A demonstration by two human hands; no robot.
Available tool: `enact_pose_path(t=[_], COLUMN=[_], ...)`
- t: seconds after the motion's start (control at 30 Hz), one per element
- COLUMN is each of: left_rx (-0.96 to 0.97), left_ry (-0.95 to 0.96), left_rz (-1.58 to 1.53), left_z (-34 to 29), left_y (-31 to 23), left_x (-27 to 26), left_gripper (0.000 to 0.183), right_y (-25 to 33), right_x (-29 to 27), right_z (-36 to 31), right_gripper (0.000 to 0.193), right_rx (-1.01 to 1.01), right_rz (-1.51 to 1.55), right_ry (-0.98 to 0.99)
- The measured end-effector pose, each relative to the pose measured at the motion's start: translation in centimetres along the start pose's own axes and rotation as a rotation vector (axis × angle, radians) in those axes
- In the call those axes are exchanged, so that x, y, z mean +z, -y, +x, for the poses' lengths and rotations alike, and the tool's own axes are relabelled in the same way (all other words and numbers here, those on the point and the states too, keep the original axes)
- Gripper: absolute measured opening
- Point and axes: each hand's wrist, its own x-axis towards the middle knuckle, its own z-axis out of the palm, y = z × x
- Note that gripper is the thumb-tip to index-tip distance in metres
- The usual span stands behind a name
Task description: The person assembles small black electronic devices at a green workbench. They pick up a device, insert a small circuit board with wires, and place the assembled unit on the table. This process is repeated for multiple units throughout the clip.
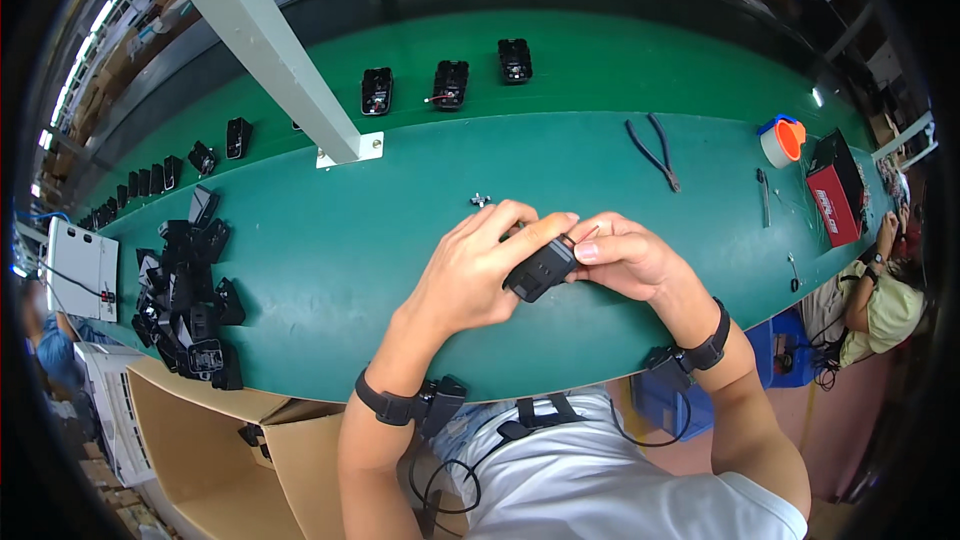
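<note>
My left hand (pixel 470 265) is closed around a small black box-shaped plastic housing (pixel 542 272), held tilted above the green bench. At its upper right end, my right hand (pixel 625 258) pinches with thumb and forefinger against the edge. A bit of red shows by that edge, too small to name. Fingers hide part of the housing's far side. Just beyond my left fingers, a small dark metallic part (pixel 481 200) lies on the bench.
Dark-handled pliers (pixel 655 152), an orange-and-white tape roll (pixel 783 142) and a red box (pixel 835 190) are to the right. Black housings (pixel 185 285) pile up at left. More housings (pixel 450 85) line the green strip behind a grey post (pixel 270 50). A cardboard box (pixel 200 440) stands lower left.
</note>
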Motion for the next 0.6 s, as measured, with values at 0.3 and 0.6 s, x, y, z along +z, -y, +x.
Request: enact_pose_path(t=[0.3, 0.6], left_rx=[0.011, -0.004], left_ry=[-0.019, 0.031], left_rz=[0.069, 0.038], left_z=[-0.2, -0.3], left_y=[-0.2, -0.4], left_x=[-0.1, -0.2], left_gripper=[0.073, 0.073], right_y=[0.2, -0.4], right_x=[0.9, 1.8], right_z=[0.1, 0.2], right_gripper=[0.026, 0.029], right_rx=[0.058, 0.052], right_rz=[0.129, 0.21], right_ry=[-0.011, 0.055])
